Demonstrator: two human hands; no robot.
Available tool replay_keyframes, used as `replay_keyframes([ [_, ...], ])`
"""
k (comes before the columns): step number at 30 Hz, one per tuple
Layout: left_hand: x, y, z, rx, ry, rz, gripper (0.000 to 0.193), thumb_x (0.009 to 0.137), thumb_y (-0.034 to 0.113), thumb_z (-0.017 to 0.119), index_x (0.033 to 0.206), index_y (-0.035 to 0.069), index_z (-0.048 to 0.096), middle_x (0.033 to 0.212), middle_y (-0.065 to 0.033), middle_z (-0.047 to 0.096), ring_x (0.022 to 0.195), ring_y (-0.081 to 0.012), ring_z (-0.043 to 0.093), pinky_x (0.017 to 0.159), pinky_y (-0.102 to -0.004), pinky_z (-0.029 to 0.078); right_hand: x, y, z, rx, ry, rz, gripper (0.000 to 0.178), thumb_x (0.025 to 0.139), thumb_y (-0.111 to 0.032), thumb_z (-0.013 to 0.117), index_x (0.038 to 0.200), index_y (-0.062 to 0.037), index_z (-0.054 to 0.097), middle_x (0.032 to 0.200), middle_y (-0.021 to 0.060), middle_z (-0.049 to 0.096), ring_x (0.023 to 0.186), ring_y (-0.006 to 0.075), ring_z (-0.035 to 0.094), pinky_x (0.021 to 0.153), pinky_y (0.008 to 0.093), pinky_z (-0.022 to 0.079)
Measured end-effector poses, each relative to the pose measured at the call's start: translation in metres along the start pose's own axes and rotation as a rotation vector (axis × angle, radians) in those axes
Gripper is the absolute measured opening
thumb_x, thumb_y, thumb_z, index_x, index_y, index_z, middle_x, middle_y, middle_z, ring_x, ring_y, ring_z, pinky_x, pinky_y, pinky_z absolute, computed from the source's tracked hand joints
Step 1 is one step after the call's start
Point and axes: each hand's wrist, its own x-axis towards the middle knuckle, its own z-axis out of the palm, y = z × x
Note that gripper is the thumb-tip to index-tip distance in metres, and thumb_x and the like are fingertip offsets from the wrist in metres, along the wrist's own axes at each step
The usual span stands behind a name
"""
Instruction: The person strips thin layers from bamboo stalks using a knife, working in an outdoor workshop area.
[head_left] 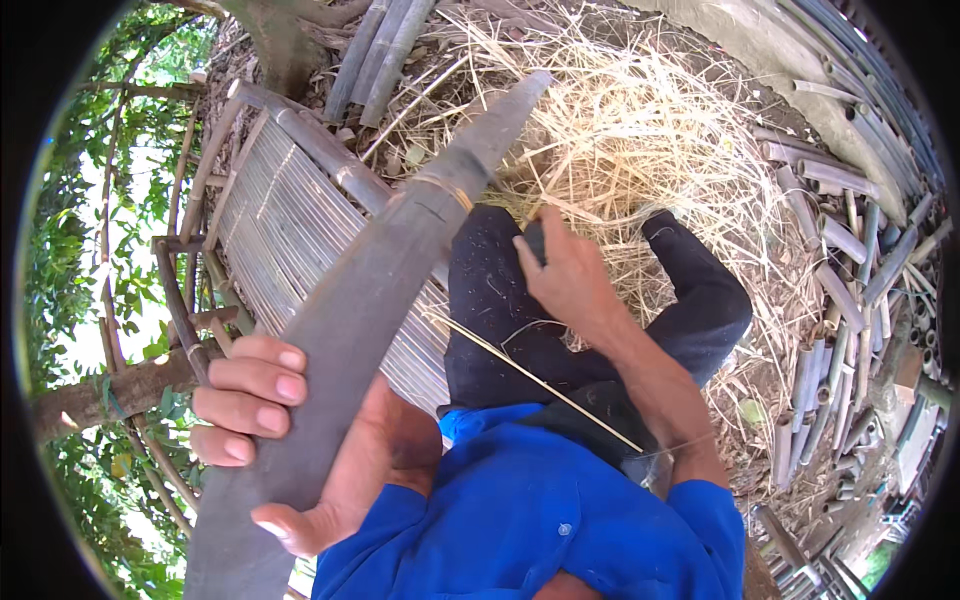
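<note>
My left hand [290, 430] is wrapped round the thick dark handle of a long knife [370, 270], held up close to the view. A thin band rings the handle's upper part, and beyond it a tapering grey blade [512, 110] points up over the straw-like shavings. Above my dark-trousered leg, my right hand [572, 275] is closed, thumb and fingers on a small dark piece [535, 242] I cannot make out. Across my lap lies a narrow pale strip [540, 380], slanting down toward my right forearm.
Pale shavings [640, 130] heap on the ground ahead. A slatted bamboo bench [300, 220] stands on the left, partly behind the knife. Cut bamboo poles [840, 230] are stacked along the right. A tree trunk [285, 50] rises at the far left, and leafy plants [75, 260] edge the left.
</note>
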Motion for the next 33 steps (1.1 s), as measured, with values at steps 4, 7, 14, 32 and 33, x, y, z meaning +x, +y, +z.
replay_keyframes([
  [4, 0.001, -0.003, -0.003, 0.032, -0.038, 0.014, 0.044, 0.078, 0.045, 0.068, 0.092, 0.008, 0.049, 0.078, -0.0061, 0.043, 0.071, -0.0206, 0.044, 0.071, -0.0388, 0.036, -0.028, -0.043, -0.02, 0.113, -0.037, -0.28, 0.031, 0.095, -0.019, 0.069, 0.114, -0.0012, 0.052, 0.077, 0.0242, 0.066, 0.073, 0.0436, 0.069, 0.061, 0.048, 0.055],
  [7, -0.002, 0.0, 0.006, 0.066, -0.012, -0.018, 0.045, 0.078, 0.046, 0.07, 0.093, 0.009, 0.049, 0.078, -0.0058, 0.043, 0.071, -0.0203, 0.044, 0.071, -0.0381, 0.036, -0.001, -0.02, -0.006, 0.049, -0.062, 0.039, 0.036, 0.093, -0.019, 0.072, 0.117, -0.0013, 0.053, 0.081, 0.0229, 0.067, 0.076, 0.0429, 0.07, 0.065, 0.0461, 0.057],
  [14, 0.003, -0.002, -0.008, 0.064, -0.123, 0.008, 0.045, 0.078, 0.047, 0.072, 0.092, 0.011, 0.048, 0.077, -0.0042, 0.044, 0.07, -0.0185, 0.045, 0.071, -0.0366, 0.036, -0.009, -0.03, -0.012, 0.104, -0.058, -0.155, 0.031, 0.094, -0.02, 0.07, 0.111, -0.0027, 0.051, 0.08, 0.0232, 0.067, 0.073, 0.0427, 0.069, 0.063, 0.0496, 0.056],
  [32, -0.006, -0.017, -0.022, -0.009, -0.215, 0.084, 0.055, 0.08, 0.05, 0.081, 0.094, 0.012, 0.044, 0.075, -0.0009, 0.049, 0.061, -0.0155, 0.051, 0.059, -0.0323, 0.046, 0.025, -0.006, -0.013, -0.011, -0.132, 0.055, 0.033, 0.093, -0.018, 0.072, 0.115, -0.0023, 0.053, 0.085, 0.0246, 0.069, 0.08, 0.0428, 0.071, 0.067, 0.0489, 0.057],
  [33, -0.004, -0.015, -0.023, 0.0, -0.222, 0.087, 0.055, 0.08, 0.05, 0.081, 0.094, 0.012, 0.044, 0.074, -0.0007, 0.048, 0.061, -0.0153, 0.051, 0.059, -0.0322, 0.047, 0.019, -0.011, -0.01, 0.005, -0.128, 0.037, 0.033, 0.093, -0.018, 0.072, 0.115, -0.0023, 0.053, 0.085, 0.0246, 0.069, 0.08, 0.0428, 0.071, 0.067, 0.0489, 0.057],
])
